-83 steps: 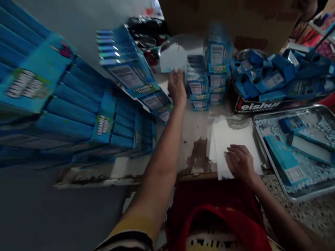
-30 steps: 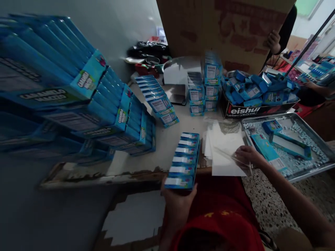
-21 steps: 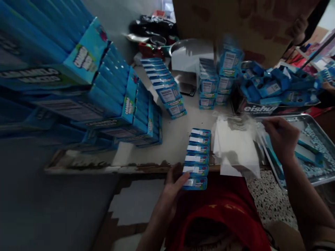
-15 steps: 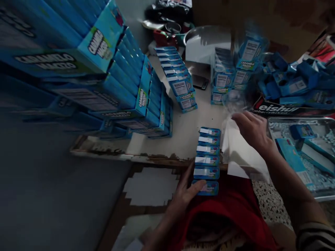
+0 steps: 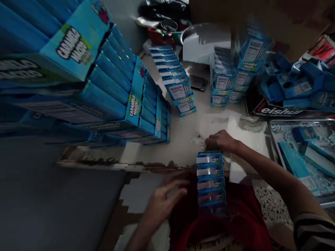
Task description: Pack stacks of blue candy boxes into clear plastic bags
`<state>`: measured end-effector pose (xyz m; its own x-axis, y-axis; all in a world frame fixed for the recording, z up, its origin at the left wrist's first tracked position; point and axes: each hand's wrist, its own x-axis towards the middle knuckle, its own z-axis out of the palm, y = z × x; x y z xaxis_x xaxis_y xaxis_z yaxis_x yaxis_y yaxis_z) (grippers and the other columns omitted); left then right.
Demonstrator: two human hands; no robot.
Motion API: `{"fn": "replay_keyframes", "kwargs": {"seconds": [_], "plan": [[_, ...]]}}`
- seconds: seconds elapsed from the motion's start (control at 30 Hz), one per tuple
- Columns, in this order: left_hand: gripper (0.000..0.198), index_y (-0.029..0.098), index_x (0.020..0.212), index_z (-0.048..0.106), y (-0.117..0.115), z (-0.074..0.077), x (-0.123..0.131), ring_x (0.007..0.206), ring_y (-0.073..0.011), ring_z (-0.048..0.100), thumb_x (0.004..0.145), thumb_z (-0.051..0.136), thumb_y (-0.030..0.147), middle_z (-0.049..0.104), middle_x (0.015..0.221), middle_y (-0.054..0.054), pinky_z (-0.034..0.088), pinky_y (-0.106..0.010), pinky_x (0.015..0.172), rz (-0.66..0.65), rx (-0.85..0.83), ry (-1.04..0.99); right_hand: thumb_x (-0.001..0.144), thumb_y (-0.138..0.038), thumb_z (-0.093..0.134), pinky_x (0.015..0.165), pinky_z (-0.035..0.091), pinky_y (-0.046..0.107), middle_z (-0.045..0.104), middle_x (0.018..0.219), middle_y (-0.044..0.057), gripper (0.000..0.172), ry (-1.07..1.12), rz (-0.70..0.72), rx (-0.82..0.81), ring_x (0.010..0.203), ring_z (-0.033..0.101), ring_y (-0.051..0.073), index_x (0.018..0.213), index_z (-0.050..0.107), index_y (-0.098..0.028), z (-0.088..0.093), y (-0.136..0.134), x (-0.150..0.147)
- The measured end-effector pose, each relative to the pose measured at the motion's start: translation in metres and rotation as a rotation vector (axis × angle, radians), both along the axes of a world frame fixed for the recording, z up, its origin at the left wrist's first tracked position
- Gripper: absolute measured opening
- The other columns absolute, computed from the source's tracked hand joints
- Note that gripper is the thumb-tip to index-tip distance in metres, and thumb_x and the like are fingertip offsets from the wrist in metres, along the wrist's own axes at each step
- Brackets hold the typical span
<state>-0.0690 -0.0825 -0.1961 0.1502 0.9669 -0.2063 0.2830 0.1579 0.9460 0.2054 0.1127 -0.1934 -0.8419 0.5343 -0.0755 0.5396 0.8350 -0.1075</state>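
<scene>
A row of small blue candy boxes stands in front of me, its near end over my lap and its far end at the table edge. My right hand is at that far end with curled fingers; what they grip, if anything, is hidden. My left hand is to the left of the row, apart from it, blurred, with its fingers spread and nothing in them. Beside my right forearm, clear plastic sheets or bags lie over the table's edge.
Tall stacks of blue display boxes fill the left. Farther back are a leaning row of boxes, a dark phone-like object and wrapped boxes. Right are a carton of blue boxes and a metal tray.
My right hand has moved left and nearer, from the clear plastic to the row's far end. My left hand has let go of the near box and moved left. The row sits lower in view.
</scene>
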Motion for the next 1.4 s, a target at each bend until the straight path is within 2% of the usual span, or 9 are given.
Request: {"fn": "replay_keyframes", "kwargs": {"seconds": [0.07, 0.17, 0.3, 0.47, 0.77, 0.87, 1.0, 1.3, 1.4], "plan": [[0.027, 0.028, 0.115, 0.079, 0.049, 0.017, -0.002, 0.111, -0.0287, 0.075, 0.098, 0.070, 0.047, 0.079, 0.114, -0.009, 0.062, -0.044, 0.098, 0.085, 0.335, 0.244, 0.107, -0.035, 0.058, 0.062, 0.016, 0.031, 0.075, 0.090, 0.005, 0.022, -0.001, -0.007, 0.016, 0.066, 0.050, 0.013, 0.102, 0.072, -0.019, 0.005, 0.004, -0.002], [0.026, 0.024, 0.119, 0.078, 0.125, 0.026, 0.017, 0.124, -0.0305, 0.068, 0.095, 0.075, 0.036, 0.075, 0.128, -0.011, 0.055, -0.048, 0.109, -0.052, 0.770, 0.462, 0.105, -0.026, 0.056, 0.061, 0.016, 0.032, 0.074, 0.088, 0.005, 0.017, -0.010, 0.012, 0.079, 0.065, 0.048, 0.014, 0.105, 0.071, -0.018, 0.015, 0.010, -0.007], [0.017, 0.015, 0.107, 0.079, 0.181, 0.021, 0.047, 0.112, -0.0325, 0.067, 0.095, 0.071, 0.025, 0.076, 0.110, -0.014, 0.056, -0.046, 0.094, -0.306, 0.784, 0.813, 0.104, -0.010, 0.045, 0.059, 0.017, 0.033, 0.072, 0.083, 0.005, 0.027, -0.008, -0.014, 0.141, 0.063, 0.046, 0.014, 0.099, 0.070, -0.017, 0.025, 0.013, -0.014], [0.016, 0.015, 0.091, 0.076, 0.175, 0.018, 0.060, 0.100, -0.0304, 0.066, 0.098, 0.061, 0.017, 0.072, 0.093, -0.014, 0.050, -0.041, 0.080, -0.399, 0.738, 1.022, 0.104, -0.017, 0.051, 0.059, 0.016, 0.034, 0.073, 0.085, 0.005, 0.020, -0.069, -0.112, 0.075, 0.065, 0.051, 0.015, 0.102, 0.071, -0.017, 0.029, 0.006, -0.017], [0.032, 0.022, 0.076, 0.066, 0.119, 0.007, 0.044, 0.078, -0.0232, 0.057, 0.104, 0.051, 0.020, 0.063, 0.077, -0.008, 0.036, -0.036, 0.070, -0.137, 0.821, 1.035, 0.102, -0.021, 0.058, 0.060, 0.018, 0.033, 0.076, 0.092, 0.008, 0.016, -0.088, -0.590, 0.052, 0.078, 0.065, 0.019, 0.099, 0.073, -0.020, 0.028, -0.051, 0.017], [0.030, 0.023, 0.074, 0.063, 0.103, -0.001, 0.048, 0.076, -0.0238, 0.057, 0.102, 0.054, 0.018, 0.063, 0.074, -0.007, 0.036, -0.037, 0.070, -0.053, 0.804, 1.082, 0.104, -0.024, 0.056, 0.061, 0.022, 0.032, 0.074, 0.087, 0.007, 0.020, 0.039, -0.567, 0.113, 0.075, 0.061, 0.018, 0.097, 0.073, -0.019, 0.010, -0.066, 0.017], [0.014, 0.021, 0.092, 0.069, 0.093, -0.009, 0.054, 0.081, -0.0246, 0.064, 0.098, 0.058, 0.013, 0.070, 0.083, -0.007, 0.037, -0.036, 0.068, -0.123, 0.636, 1.057, 0.104, -0.020, 0.054, 0.063, 0.025, 0.032, 0.070, 0.081, 0.005, 0.021, 0.101, -0.472, 0.156, 0.071, 0.054, 0.017, 0.094, 0.073, -0.018, -0.008, -0.075, 0.017], [0.020, 0.018, 0.097, 0.072, 0.168, -0.004, 0.072, 0.105, -0.0329, 0.062, 0.099, 0.052, 0.014, 0.070, 0.111, -0.018, 0.040, -0.040, 0.078, -0.177, 0.532, 1.107, 0.101, -0.020, 0.055, 0.068, 0.029, 0.036, 0.069, 0.089, 0.009, 0.019, 0.119, -0.374, 0.272, 0.082, 0.050, 0.022, 0.100, 0.073, -0.017, -0.016, -0.045, 0.024], [0.023, 0.017, 0.100, 0.070, 0.169, -0.009, 0.072, 0.102, -0.0315, 0.063, 0.102, 0.047, 0.014, 0.070, 0.110, -0.017, 0.040, -0.039, 0.075, -0.224, 0.496, 1.133, 0.098, -0.013, 0.052, 0.067, 0.029, 0.035, 0.068, 0.088, 0.009, 0.021, 0.121, -0.389, 0.236, 0.079, 0.048, 0.020, 0.100, 0.073, -0.017, -0.022, -0.047, 0.032]]}}
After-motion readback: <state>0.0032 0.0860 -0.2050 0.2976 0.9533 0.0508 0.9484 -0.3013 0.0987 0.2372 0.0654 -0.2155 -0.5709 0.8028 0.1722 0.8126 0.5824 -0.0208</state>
